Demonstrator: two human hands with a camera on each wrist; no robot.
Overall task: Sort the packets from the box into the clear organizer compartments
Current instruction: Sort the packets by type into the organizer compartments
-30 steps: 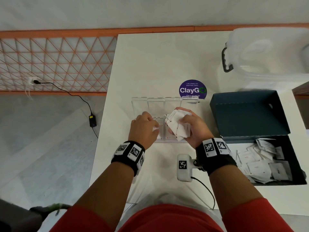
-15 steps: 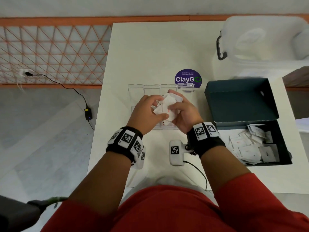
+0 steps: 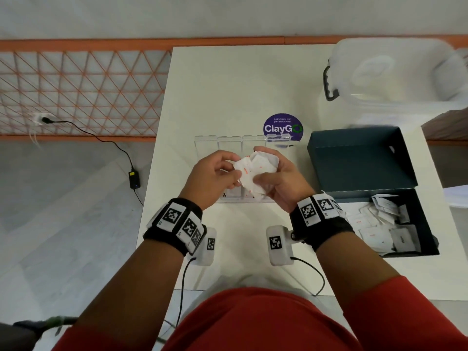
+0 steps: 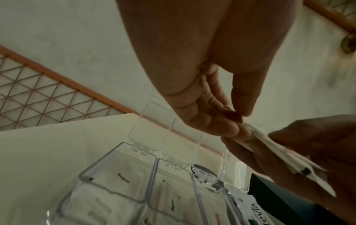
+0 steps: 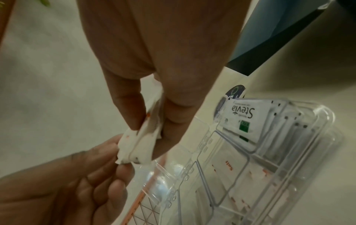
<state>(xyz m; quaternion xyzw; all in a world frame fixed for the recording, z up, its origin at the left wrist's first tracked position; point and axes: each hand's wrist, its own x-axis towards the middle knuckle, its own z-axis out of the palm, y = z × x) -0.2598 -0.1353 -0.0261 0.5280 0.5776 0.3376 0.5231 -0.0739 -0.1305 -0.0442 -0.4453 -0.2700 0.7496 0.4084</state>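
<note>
left hand [image 3: 215,177]: above the organizer, finger and thumb tips pinching the 9 o'clock edge of the packet wad; grip narrow, on 1 packet by the look of it
packets in hand [image 3: 255,173]: crumpled white bunch with red print, held between both hands, over the organizer's middle
right hand [image 3: 281,183]: fingers curled round the bunch from the 3 o'clock side, thumb on top; grip holding the wad
organizer [image 3: 206,143]: clear, on the tabletop, lids tipped up at 12 o'clock; wrist views show Sugar [image 4: 123,180], Salt [image 5: 230,165] and Stevia [image 5: 243,112] packets already in separate compartments
box [image 3: 428,224]: dark, open, at 3 o'clock of the hands; many loose packets left in it
step: mid-sort, peeling 1 packet off the held bunch
next move: likely read its print, separate it cleanly without dragging a 2nd, drop it into the matching compartment
progress: well short of done
</note>
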